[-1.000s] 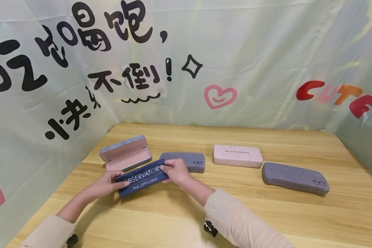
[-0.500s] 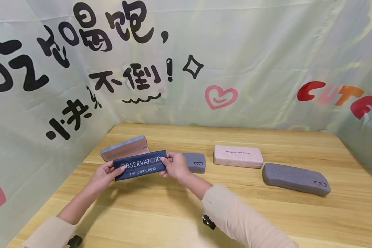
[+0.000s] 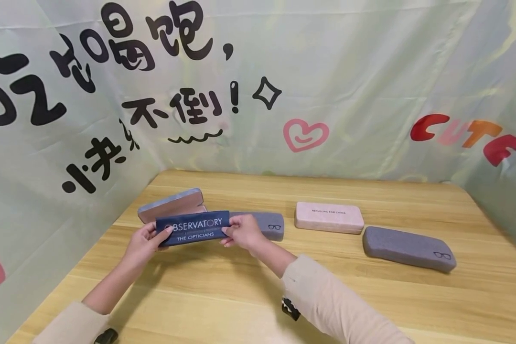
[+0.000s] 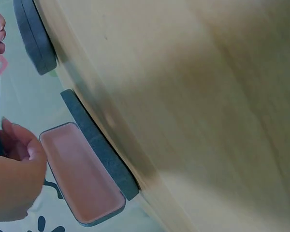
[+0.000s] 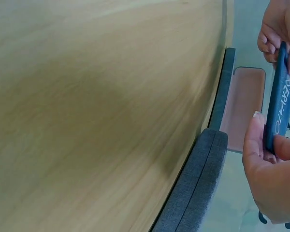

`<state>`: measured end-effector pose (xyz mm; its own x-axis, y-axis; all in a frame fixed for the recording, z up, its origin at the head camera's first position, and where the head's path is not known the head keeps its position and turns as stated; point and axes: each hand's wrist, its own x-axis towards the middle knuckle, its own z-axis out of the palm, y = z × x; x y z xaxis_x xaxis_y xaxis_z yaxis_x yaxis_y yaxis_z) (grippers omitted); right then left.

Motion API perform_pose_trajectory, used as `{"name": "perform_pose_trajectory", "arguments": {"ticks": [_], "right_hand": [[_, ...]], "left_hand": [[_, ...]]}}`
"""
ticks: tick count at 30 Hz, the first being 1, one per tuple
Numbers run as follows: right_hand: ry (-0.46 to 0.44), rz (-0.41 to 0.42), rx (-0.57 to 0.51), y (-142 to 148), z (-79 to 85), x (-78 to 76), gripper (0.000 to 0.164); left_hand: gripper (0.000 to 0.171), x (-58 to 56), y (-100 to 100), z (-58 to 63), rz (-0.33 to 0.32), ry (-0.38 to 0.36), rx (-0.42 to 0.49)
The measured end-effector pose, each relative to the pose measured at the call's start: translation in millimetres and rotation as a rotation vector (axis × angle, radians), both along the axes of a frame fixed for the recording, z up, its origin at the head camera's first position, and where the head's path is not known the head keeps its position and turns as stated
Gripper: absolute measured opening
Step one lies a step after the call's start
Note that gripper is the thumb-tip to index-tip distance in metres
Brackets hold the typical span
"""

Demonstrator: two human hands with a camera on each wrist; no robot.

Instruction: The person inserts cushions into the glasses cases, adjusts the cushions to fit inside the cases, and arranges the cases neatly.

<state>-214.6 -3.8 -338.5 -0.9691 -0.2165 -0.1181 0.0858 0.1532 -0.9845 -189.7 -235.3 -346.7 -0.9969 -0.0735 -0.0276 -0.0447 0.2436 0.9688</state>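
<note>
Both hands hold a flat navy glasses pouch [image 3: 199,229] above the table, its white "OBSERVATORY THE OPTICIANS" lettering facing me. My left hand [image 3: 139,244] pinches its left end, thumb on the front. At the other end, my right hand [image 3: 246,233] grips it between thumb and fingers. Behind the pouch an open blue-grey glasses case [image 3: 172,205] with pink lining stands partly hidden; the left wrist view shows its pink inside [image 4: 82,169]. A grey glasses case [image 3: 266,224] with a spectacles drawing lies closed just behind my right hand.
On the wooden table [image 3: 223,296] a closed pink glasses case [image 3: 328,217] lies right of centre. Another grey glasses case [image 3: 408,248] lies farther right. A printed fabric curtain [image 3: 348,71] encloses the back and sides.
Both hands have raised the pouch away from me and levelled it, so it now covers much of the open case. Over the last half second it has barely moved.
</note>
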Motion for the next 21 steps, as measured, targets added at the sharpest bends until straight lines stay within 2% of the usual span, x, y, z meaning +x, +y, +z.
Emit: {"name": "perform_pose_trajectory", "arguments": {"ticks": [3, 5, 12, 17, 21], "right_hand": [[0.036, -0.013, 0.036, -2, 0.5, -1.0, 0.008], [0.067, -0.022, 0.068, -6, 1.4, -2.2, 0.008], [0.13, -0.054, 0.127, -20, 4.9, -7.4, 0.011], [0.206, -0.074, 0.222, -30, 3.5, -10.3, 0.012], [0.257, -0.078, 0.245, -40, 1.3, -11.4, 0.013]], "left_hand": [[0.032, 2.0, 0, 1.3, 0.015, -0.045, -0.037], [0.03, 2.2, -1, -0.3, 0.035, -0.047, -0.057], [0.044, 2.6, -7, -1.2, 0.101, -0.046, -0.164], [0.042, 3.4, -10, 0.3, 0.176, -0.042, -0.249], [0.042, 3.2, -16, -1.6, 0.208, -0.035, -0.266]]}}
